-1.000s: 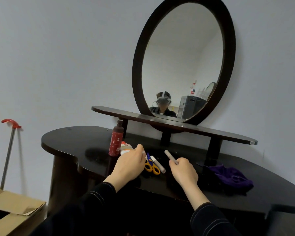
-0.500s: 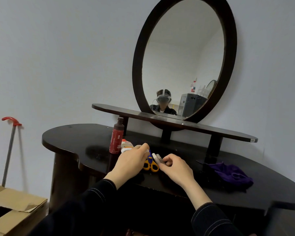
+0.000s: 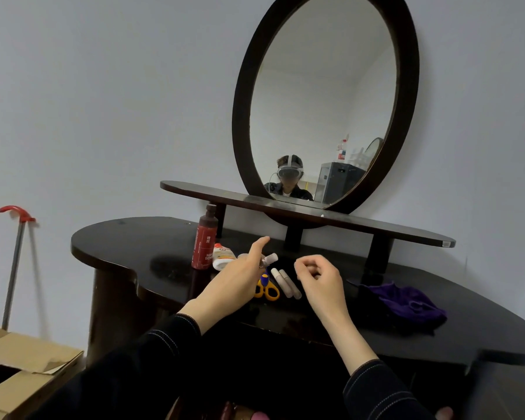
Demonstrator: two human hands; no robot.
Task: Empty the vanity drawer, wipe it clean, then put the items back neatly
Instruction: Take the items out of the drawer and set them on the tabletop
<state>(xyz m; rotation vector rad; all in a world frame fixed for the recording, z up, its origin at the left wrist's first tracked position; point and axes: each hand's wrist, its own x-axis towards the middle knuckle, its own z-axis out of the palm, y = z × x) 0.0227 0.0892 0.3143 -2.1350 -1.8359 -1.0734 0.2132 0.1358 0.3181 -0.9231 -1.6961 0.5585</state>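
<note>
Progress: emptying looks well along. The items are laid out on the vanity top (image 3: 128, 247), and wiping and putting back are judged not yet begun.

- Dark red bottle (image 3: 205, 237), upright, far left of the row. A white tube (image 3: 222, 256) lies just beside it.
- Left hand (image 3: 240, 283): thumb straight and lifted, the other fingers hidden behind the back of the hand. A small capped vial (image 3: 270, 259) pokes out on the far side above the row. It appears pinched and not yet set down.
- Yellow-handled scissors (image 3: 266, 288) lie flat, partly under that hand.
- Two pale sticks (image 3: 285, 281) lie side by side, touching.
- Right hand (image 3: 322, 277) is just over the near ends of the sticks, fingers loosely curled, nothing in them.
- Purple cloth (image 3: 406, 301) is heaped at the right, well apart from the row, with neither hand on it.

Containers:

- Cardboard box (image 3: 22, 368) sits on the floor, near left. Its flaps are open and the inside is dark, so the contents cannot be told.
- The drawer is below the near edge of the top, hidden by both sleeves. Whether anything remains in it cannot be told.
</note>
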